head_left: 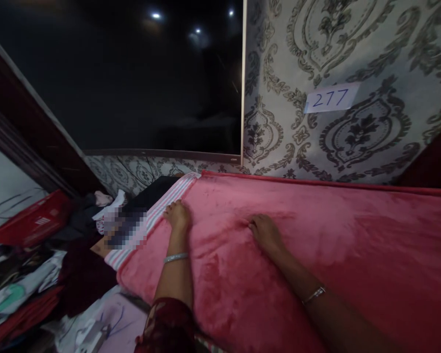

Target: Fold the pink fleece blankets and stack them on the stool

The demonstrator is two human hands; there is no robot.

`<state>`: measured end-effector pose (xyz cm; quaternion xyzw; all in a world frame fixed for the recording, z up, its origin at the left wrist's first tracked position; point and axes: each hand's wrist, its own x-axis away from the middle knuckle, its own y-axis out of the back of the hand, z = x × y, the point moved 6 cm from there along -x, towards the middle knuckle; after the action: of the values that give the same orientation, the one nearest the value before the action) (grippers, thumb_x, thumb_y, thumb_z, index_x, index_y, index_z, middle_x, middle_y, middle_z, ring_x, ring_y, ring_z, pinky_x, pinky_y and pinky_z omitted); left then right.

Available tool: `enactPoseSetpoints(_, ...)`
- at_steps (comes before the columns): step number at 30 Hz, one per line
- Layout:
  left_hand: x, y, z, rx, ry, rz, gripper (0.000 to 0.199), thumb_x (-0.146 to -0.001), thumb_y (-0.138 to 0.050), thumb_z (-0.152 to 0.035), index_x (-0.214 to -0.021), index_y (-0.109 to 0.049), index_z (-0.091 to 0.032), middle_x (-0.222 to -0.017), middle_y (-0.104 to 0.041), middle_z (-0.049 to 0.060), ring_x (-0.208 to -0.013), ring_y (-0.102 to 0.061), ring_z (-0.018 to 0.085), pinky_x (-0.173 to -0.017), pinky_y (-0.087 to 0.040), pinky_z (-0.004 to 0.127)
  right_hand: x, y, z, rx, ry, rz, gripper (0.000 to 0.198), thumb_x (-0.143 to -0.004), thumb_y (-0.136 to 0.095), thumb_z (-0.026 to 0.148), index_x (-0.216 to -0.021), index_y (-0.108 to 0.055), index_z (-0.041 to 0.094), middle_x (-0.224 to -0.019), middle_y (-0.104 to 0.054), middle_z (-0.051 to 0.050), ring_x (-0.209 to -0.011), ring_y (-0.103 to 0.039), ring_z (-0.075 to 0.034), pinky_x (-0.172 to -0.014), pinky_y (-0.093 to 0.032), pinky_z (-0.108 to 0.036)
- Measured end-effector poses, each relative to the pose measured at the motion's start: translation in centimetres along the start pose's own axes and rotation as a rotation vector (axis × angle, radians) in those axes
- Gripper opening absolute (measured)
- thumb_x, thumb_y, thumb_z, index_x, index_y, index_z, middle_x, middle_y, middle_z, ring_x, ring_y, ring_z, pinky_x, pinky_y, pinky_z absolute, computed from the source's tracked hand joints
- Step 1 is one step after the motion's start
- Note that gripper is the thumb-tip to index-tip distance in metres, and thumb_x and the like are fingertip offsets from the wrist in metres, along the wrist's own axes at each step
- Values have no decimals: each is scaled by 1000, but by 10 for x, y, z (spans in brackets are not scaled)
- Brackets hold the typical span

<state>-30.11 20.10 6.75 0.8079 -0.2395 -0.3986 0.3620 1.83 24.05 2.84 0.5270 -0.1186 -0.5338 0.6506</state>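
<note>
the pink blanket [316, 255] covers the flat surface from the centre out to 3 and 5 o'clock, a plush, velvety cloth with darker streaks where the nap is brushed. its left edge runs from 11 o'clock down toward 7 o'clock, with a rounded corner at the lower left, and its far edge lies straight against the wall at 12 to 2 o'clock. wide bare pink stretches to the right of both hands.

the left hand [177, 214] rests palm down right at the left edge, fingers curled over the blanket and touching the striped cloth [158, 211], a pink-and-white ribbed strip lying just beside that edge. it grips nothing; the fingers are loosely bent. a pale bangle [175, 257] circles that wrist. the right hand [265, 231] lies flat near the centre, fingers close together and pressed on the pile, holding nothing. a thin bracelet [313, 294] sits on that forearm.

at 9 o'clock a heap of clothes [29, 289] crowds the space beyond the edge, with a red box [33, 223] on top. at 1 o'clock the patterned wallpaper [371, 49] bears a paper label [331, 98] reading 277. a dark glossy panel [132, 78] fills 11 o'clock.
</note>
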Motion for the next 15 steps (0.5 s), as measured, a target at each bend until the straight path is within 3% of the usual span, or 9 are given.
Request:
enactPoseSetpoints(3, -1, 0, 27, 0, 141, -66, 15, -80, -53, -23, -92, -60, -19, -104, -67, 20, -114, -53, 41, -93, -35, 63, 0, 1, 1, 6, 1, 14, 13, -87, -58, 11, -82, -65, 20, -89, -68, -8, -88, -58, -23, -79, -40, -33)
enactPoseSetpoints(8, -4, -6, 31, 67, 207, -101, 23, -78, -53, -21, -99, -62, -18, -110, -66, 23, -117, -51, 44, -96, -29, 69, 0, 5, 4, -3, -23, 43, 12, -87, -58, 11, -83, -65, 19, -91, -68, -8, -90, -59, -23, -79, -41, -33)
enactPoseSetpoints(11, -14, -3, 31, 171, 192, -91, 25, -77, -54, -19, -100, -64, -18, -103, -67, 21, -112, -55, 41, -95, -36, 62, -1, 6, 4, -23, -35, 45, 13, -87, -58, 11, -82, -65, 19, -91, -68, -9, -89, -59, -23, -79, -41, -33)
enactPoseSetpoints(15, -30, 3, 39, 387, 129, -69, 28, -78, -54, -24, -103, -66, -20, -89, -68, 7, -92, -62, 26, -88, -47, 43, -2, 7, 3, -63, -39, 4, 13, -87, -57, 11, -82, -64, 20, -90, -67, -8, -89, -58, -23, -79, -40, -33)
